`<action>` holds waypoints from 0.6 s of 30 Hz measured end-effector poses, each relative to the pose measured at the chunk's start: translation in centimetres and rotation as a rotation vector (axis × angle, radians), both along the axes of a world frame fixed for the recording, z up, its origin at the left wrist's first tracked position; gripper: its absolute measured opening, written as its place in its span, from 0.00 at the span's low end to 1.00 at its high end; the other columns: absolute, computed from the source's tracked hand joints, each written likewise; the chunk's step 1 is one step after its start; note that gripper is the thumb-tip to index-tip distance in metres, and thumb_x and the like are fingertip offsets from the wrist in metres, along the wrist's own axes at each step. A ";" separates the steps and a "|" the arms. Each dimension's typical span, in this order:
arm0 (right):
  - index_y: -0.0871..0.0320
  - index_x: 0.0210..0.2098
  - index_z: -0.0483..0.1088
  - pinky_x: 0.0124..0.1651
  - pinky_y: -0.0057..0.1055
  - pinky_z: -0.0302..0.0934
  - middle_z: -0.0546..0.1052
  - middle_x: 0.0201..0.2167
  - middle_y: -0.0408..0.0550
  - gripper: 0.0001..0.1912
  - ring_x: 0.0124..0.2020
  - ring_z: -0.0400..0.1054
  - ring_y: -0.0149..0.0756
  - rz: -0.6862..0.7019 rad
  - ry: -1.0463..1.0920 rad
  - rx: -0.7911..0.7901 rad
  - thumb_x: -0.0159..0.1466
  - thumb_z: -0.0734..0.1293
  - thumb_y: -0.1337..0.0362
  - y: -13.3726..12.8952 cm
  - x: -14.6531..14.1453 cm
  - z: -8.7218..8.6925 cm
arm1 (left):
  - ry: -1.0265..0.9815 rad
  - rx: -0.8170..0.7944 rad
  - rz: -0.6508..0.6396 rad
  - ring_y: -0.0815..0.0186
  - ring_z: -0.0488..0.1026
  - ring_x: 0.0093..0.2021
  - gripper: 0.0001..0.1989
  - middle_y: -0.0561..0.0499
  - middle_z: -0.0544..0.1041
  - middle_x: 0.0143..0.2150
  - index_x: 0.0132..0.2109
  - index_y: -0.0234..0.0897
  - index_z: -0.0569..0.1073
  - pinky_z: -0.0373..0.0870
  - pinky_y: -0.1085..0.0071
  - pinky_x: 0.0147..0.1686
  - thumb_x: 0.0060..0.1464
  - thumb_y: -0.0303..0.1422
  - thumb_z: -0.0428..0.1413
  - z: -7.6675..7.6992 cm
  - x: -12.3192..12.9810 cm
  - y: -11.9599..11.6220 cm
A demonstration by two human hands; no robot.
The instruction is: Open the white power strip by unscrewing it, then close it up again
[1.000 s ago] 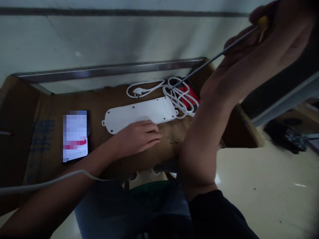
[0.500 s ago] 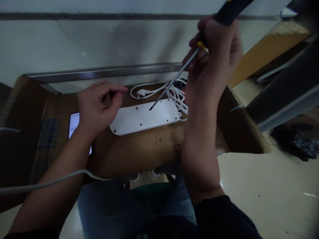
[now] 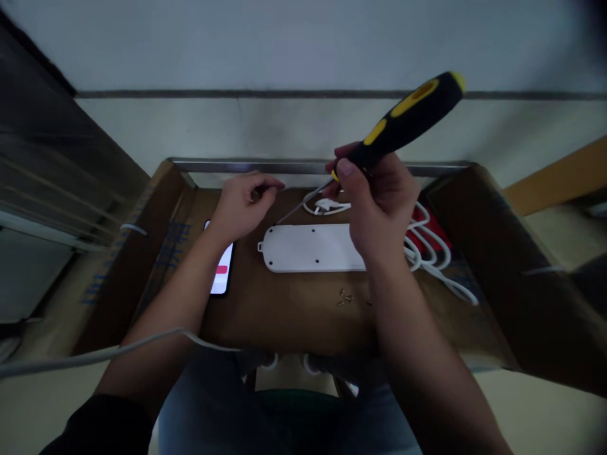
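**Right hand (image 3: 379, 205) grips screwdriver (image 3: 403, 120) over power strip (image 3: 308, 248)**

Right grip closed round the black-and-yellow handle. Left hand (image 3: 241, 208) half open, holding nothing, above the strip's left end. Strip lies upside down mid-frame on cardboard (image 3: 294, 322), screws (image 3: 345, 297) just below it. Blue print on cardboard unreadable. Tip now at the strip's left end, earlier mid-strip.

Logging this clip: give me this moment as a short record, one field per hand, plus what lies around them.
right hand: the right hand grips a black-and-yellow screwdriver, its tip near the edge of the white power strip
left hand: the left hand, fingers curled, is beside the power strip, nothing visible in it
nearby: loose screws, a smartphone, a white plug, a white cable
surface: a cardboard box
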State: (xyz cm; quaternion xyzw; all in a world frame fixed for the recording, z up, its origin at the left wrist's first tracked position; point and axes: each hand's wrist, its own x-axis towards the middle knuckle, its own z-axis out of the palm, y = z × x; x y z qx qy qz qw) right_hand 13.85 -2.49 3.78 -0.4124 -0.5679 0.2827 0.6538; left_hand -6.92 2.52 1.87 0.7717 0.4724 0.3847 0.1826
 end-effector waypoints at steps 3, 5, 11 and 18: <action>0.47 0.43 0.76 0.36 0.40 0.73 0.81 0.39 0.45 0.12 0.29 0.72 0.34 0.044 0.065 0.049 0.66 0.74 0.49 0.1 -0.6 -0.4 | -0.033 -0.079 -0.041 0.64 0.79 0.39 0.16 0.47 0.86 0.41 0.46 0.35 0.85 0.72 0.69 0.40 0.62 0.36 0.55 0.1 -0.6 0.2; 0.48 0.43 0.76 0.35 0.40 0.73 0.81 0.38 0.45 0.13 0.28 0.72 0.34 0.048 0.056 0.056 0.66 0.75 0.49 0.2 -0.8 -0.6 | -0.056 -0.114 -0.069 0.63 0.80 0.41 0.16 0.46 0.86 0.42 0.46 0.34 0.85 0.73 0.69 0.42 0.62 0.37 0.55 0.2 -0.9 0.2; 0.46 0.42 0.77 0.36 0.40 0.75 0.81 0.39 0.45 0.09 0.28 0.73 0.35 0.049 -0.043 0.048 0.67 0.74 0.51 0.0 -1.1 -0.8 | -0.120 -0.168 -0.101 0.63 0.80 0.41 0.17 0.46 0.86 0.41 0.46 0.33 0.85 0.74 0.69 0.42 0.62 0.38 0.55 0.3 -1.5 0.4; 0.50 0.46 0.79 0.38 0.38 0.71 0.82 0.36 0.44 0.12 0.32 0.76 0.36 0.233 -0.303 0.060 0.65 0.75 0.54 1.4 -1.7 2.1 | -0.304 -0.360 -0.411 0.61 0.82 0.49 0.13 0.46 0.87 0.46 0.48 0.36 0.86 0.76 0.65 0.54 0.56 0.33 0.62 1.4 -3.6 0.7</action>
